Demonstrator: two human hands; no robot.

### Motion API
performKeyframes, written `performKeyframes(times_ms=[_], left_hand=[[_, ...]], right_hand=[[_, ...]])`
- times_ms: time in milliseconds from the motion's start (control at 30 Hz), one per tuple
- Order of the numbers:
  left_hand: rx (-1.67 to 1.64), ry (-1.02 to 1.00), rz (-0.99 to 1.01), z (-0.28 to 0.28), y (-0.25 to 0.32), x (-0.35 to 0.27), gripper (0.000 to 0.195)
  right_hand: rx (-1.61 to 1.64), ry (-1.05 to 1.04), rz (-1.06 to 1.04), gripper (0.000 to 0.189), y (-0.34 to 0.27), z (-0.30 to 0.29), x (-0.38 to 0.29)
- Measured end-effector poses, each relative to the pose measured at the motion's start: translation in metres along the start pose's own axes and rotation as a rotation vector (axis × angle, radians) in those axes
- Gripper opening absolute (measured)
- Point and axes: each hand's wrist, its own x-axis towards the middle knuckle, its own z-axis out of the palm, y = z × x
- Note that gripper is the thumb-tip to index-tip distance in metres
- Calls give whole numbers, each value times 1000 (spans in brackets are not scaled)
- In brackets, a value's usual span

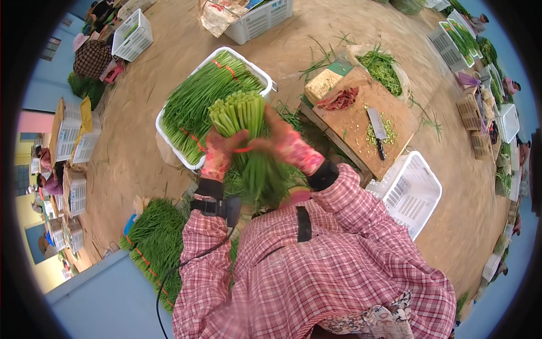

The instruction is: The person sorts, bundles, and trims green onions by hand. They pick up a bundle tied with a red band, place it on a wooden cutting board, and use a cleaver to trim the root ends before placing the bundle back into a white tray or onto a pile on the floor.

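Observation:
A bundle of green vegetable stalks (241, 112), cut ends up and leafy ends hanging down, is between my gloved hands. My left hand (222, 148) grips its left side, the thumb across the stalks. On its right side is my right hand (281, 137), blurred, with a red tie at its fingers; whether those fingers close on the stalks or the tie I cannot tell. Just beyond is a white plastic crate (266, 80) filled with green bundles (203, 91) bound in red ties. To the right, a cleaver (377, 123) with a black handle lies on a wooden board (360, 127) among chopped bits.
Red ties (341, 99) and a yellowish block (322, 86) lie on the board. Behind it sits a bag of trimmings (381, 72). A white crate (413, 190) stands at my right, more tied bundles (156, 241) at my left. Several people are farther off.

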Motion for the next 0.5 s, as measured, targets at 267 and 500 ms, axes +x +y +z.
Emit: performKeyframes(times_ms=[267,500], left_hand=[[-283,94,45,16,4,-7,58],[-195,54,82,23,5,-1,58]], right_hand=[[239,276,-133,51,-21,-23,12],[68,347,-143,18,-53,-28,21]])
